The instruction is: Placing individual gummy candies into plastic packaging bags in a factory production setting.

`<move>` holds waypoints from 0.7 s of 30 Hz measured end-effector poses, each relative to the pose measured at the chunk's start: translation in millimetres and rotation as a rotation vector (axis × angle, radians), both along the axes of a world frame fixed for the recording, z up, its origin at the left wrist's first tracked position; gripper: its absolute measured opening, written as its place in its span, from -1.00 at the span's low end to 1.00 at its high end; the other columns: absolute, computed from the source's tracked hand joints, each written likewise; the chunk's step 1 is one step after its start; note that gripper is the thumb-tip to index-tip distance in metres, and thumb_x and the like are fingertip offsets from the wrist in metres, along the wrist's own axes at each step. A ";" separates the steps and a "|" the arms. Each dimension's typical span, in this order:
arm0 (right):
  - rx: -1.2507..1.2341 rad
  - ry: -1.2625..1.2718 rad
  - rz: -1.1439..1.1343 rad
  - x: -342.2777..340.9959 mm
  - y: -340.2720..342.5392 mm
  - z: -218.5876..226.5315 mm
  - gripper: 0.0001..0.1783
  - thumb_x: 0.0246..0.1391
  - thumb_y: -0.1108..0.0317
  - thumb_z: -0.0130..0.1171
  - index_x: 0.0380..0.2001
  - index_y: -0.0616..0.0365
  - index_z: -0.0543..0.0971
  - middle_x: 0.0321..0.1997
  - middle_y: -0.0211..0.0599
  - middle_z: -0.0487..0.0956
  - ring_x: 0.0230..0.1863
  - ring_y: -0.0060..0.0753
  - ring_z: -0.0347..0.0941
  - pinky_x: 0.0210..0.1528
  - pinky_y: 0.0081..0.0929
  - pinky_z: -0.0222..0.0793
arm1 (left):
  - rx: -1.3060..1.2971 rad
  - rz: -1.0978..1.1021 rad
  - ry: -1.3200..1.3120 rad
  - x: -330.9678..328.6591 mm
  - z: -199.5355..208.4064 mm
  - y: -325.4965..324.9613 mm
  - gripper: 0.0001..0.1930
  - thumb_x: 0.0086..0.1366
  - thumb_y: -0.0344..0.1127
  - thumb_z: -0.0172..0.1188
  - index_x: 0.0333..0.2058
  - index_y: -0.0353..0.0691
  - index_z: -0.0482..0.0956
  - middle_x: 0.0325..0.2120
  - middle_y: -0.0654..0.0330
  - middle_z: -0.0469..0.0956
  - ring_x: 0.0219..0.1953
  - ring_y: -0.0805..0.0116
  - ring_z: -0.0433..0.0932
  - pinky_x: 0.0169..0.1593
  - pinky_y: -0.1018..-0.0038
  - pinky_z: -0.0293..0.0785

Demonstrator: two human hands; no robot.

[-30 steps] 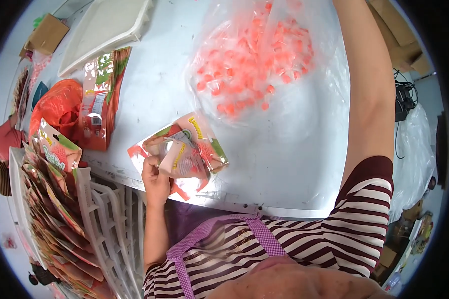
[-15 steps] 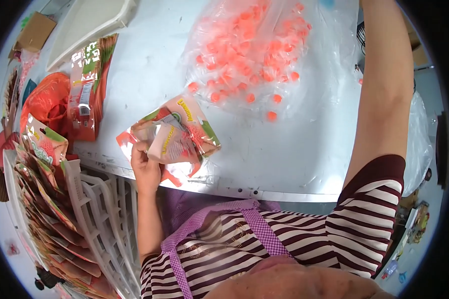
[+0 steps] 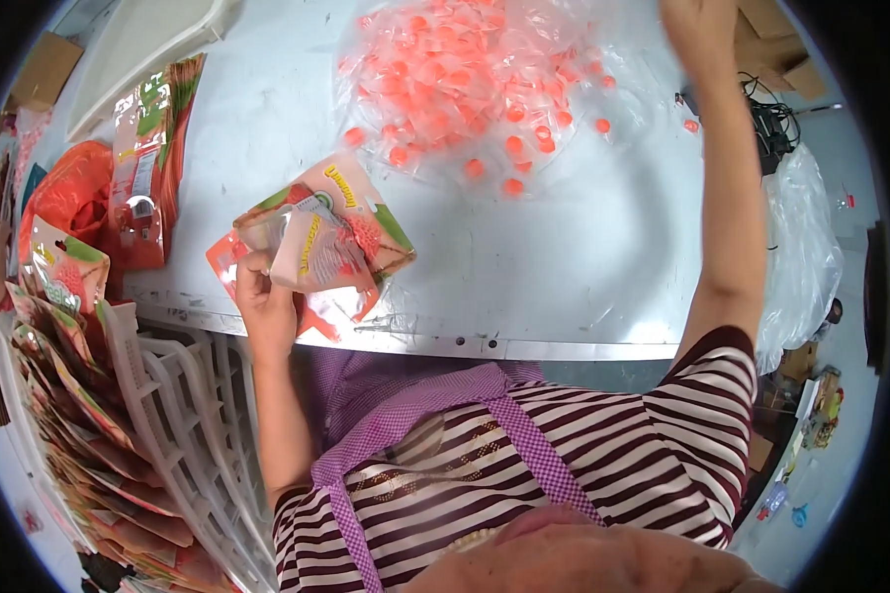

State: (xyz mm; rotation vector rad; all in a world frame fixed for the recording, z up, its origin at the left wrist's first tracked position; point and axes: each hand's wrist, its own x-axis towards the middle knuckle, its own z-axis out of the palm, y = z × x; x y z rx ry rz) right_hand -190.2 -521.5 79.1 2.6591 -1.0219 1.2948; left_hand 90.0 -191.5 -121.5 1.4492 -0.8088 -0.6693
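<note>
Left grip (image 3: 269,306) pinched on one pouch (image 3: 316,247) (at least), right grip (image 3: 703,35) blurred, hold unclear, one clear bag (image 3: 470,89)

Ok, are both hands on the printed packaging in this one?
No, only the left hand holds the printed packaging; the right hand is well apart from it, at the picture's upper edge.

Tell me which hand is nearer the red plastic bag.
Left. The left hand, holding a printed pouch, is to the right of and below the red plastic bag in the picture; the right hand is much farther off, at the upper right.
</note>
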 end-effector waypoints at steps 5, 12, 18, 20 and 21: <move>0.270 0.287 0.072 -13.5 92.5 -127.1 -0.67 -0.14 0.25 0.29 -0.25 0.09 0.55 -0.15 -0.21 0.49 -0.08 -0.17 0.35 0.00 -0.35 0.24 | 0.016 0.000 -0.087 0.4 0.3 3.0 -0.89 0.21 -0.46 0.10 -0.36 -0.25 0.32 -0.37 0.31 0.39 -0.31 0.60 0.35 -0.18 0.63 0.31; 0.392 0.246 0.029 -7.0 140.0 -177.9 -0.64 -0.22 0.27 0.33 -0.30 0.15 0.52 -0.15 -0.21 0.44 -0.15 -0.11 0.28 -0.06 -0.31 0.23 | 0.011 -0.022 -0.069 0.3 -2.6 -0.2 -0.90 0.23 -0.46 0.08 -0.36 -0.25 0.32 -0.37 0.32 0.38 -0.30 0.59 0.36 -0.18 0.63 0.31; 0.353 0.239 0.044 -10.3 150.6 -185.6 -0.62 -0.24 0.31 0.32 -0.26 0.14 0.51 -0.10 -0.22 0.42 -0.12 -0.12 0.26 -0.03 -0.31 0.20 | -0.007 -0.022 -0.028 -1.0 -3.0 -0.3 -0.91 0.23 -0.47 0.08 -0.34 -0.25 0.33 -0.38 0.32 0.38 -0.31 0.59 0.36 -0.18 0.63 0.32; 0.354 0.257 0.084 -15.3 163.7 -183.7 -0.63 -0.23 0.33 0.30 -0.26 0.15 0.51 -0.10 -0.21 0.42 -0.11 -0.12 0.26 -0.02 -0.31 0.21 | 0.003 -0.009 -0.025 -0.9 -1.9 -0.9 -0.91 0.23 -0.47 0.08 -0.34 -0.25 0.33 -0.38 0.32 0.37 -0.31 0.60 0.36 -0.18 0.63 0.32; 0.366 0.279 0.124 -18.9 168.3 -183.5 -0.64 -0.22 0.35 0.29 -0.26 0.15 0.50 -0.10 -0.20 0.43 -0.09 -0.12 0.27 -0.01 -0.31 0.21 | 0.009 -0.007 -0.048 -0.9 -1.5 -0.1 -0.91 0.23 -0.47 0.08 -0.35 -0.25 0.33 -0.38 0.32 0.37 -0.31 0.60 0.36 -0.18 0.64 0.32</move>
